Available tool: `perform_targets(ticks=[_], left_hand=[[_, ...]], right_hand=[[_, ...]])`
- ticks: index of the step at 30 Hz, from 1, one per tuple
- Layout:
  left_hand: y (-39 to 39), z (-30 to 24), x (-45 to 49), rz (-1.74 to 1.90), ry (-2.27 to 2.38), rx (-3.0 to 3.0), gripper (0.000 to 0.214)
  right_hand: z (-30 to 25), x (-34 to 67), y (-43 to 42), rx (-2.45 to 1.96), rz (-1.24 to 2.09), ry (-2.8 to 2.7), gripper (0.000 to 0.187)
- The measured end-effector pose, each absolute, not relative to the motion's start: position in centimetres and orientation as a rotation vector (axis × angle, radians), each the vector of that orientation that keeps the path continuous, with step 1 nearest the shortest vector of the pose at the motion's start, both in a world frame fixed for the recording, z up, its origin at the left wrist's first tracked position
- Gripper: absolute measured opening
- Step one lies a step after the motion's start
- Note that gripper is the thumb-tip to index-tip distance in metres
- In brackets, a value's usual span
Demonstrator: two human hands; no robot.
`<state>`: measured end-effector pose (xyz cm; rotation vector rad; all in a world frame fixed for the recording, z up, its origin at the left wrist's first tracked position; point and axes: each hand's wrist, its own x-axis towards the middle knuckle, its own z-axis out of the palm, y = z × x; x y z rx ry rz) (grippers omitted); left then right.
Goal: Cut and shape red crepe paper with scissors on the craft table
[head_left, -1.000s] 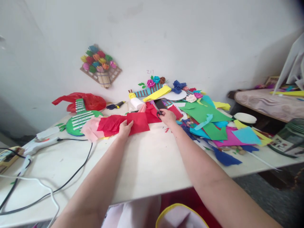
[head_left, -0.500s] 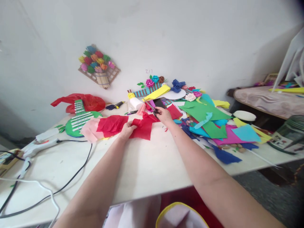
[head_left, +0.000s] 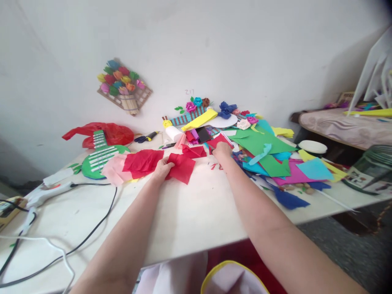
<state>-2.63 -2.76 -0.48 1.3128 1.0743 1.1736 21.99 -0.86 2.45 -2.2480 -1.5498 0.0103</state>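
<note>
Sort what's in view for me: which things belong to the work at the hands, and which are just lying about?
Likely in use:
- red paper, held by the left hand
- small red scraps, near the right hand

Apparently lying about:
- white corded tool
- red plastic bag
- glass jar

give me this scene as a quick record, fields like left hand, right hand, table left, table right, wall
left hand: pinching red paper at its left side; hand low over the table
right hand: right hand beside a red sheet; grip hidden
table left: glue gun, green craft with white strips, red plastic bag
table right: green paper, pink paper, glass jar
wall: colourful flower bundle on a lattice
</note>
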Motion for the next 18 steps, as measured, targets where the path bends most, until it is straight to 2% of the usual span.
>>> perform_targets(ticks=[7, 14, 18], left_hand=[[-2.6, -0.7, -2.7, 1.188, 1.054, 1.305, 0.031], [-2.4, -0.9, -3.0, 1.147, 1.052, 1.329, 0.033], [-2.2, -1.1, -3.1, 1.11, 1.041, 1.335, 0.033]], right_hand=[[2.5, 21.7, -1.4, -2.245, -0.051, -1.682, 0.031], [2.0, 20.1, -1.2, -2.049, -0.032, -2.035, 0.026], [1.3, 19.0, -1.4, -1.814, -0.139, -2.231, 0.028]])
